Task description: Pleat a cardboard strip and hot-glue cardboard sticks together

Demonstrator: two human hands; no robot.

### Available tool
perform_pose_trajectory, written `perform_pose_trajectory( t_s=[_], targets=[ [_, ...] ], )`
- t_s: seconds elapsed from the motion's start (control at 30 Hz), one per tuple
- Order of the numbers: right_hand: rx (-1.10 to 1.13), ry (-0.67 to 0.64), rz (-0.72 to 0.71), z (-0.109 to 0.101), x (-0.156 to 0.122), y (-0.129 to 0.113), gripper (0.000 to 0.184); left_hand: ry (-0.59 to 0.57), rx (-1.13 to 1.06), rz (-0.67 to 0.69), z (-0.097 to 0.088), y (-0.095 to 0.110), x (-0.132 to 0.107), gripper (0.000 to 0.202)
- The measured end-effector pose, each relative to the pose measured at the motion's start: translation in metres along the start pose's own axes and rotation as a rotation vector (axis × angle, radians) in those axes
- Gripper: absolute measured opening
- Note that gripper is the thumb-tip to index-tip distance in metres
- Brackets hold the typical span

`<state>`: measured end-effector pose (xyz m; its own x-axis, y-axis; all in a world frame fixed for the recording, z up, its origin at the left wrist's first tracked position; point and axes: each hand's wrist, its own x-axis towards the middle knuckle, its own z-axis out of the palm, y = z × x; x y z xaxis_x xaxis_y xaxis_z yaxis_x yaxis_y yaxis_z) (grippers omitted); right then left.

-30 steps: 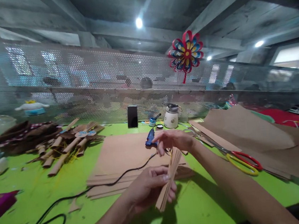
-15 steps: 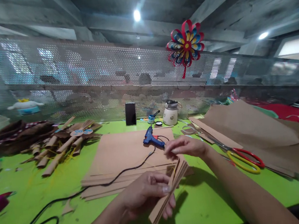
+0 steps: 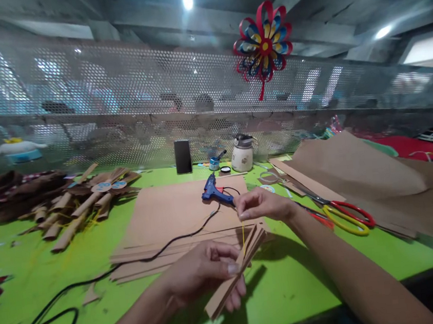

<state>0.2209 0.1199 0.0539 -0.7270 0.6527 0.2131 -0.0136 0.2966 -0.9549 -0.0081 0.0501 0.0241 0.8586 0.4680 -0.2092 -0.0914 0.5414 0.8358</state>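
My left hand [image 3: 207, 274] is closed around a folded, pleated bundle of brown paper [image 3: 238, 270] held just above the green table [image 3: 303, 287]. A thin yellow string [image 3: 242, 231] runs straight up from the bundle's middle to my right hand [image 3: 259, 205], whose fingertips pinch its top end. A blue glue gun [image 3: 214, 192] lies on a stack of brown paper sheets [image 3: 176, 218] just behind my right hand, its black cord [image 3: 98, 290] trailing off to the left.
Red and yellow scissors [image 3: 342, 215] lie to the right beside large brown paper sheets [image 3: 368, 177]. Rolled paper tubes [image 3: 70, 211] are piled at the left. A phone [image 3: 182, 156], a small blue pot [image 3: 214, 163] and a white jar [image 3: 241, 155] stand by the mesh wall, where a paper pinwheel [image 3: 263, 43] hangs.
My left hand tilted the pleated bundle flatter and lower. My right hand drew up and slightly right, so the yellow string now shows taut above the bundle. The camera view dipped.
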Motion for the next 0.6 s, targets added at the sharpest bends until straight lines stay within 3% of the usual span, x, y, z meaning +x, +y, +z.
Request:
perform_pose_trajectory(
  t_s=[0.23,0.43,0.6],
  targets=[
    [-0.067,0.098,-0.060,0.004,-0.004,-0.013,0.017,0.045,0.009,0.003,-0.002,-0.002,0.004,0.015],
    [-0.032,0.105,-0.031,0.007,0.001,-0.009,0.022,0.031,0.003,-0.016,0.000,-0.003,0.005,0.013],
    [-0.009,0.125,-0.061,0.005,-0.001,-0.007,0.019,0.085,-0.004,-0.010,-0.001,-0.004,0.007,0.014]
  ],
)
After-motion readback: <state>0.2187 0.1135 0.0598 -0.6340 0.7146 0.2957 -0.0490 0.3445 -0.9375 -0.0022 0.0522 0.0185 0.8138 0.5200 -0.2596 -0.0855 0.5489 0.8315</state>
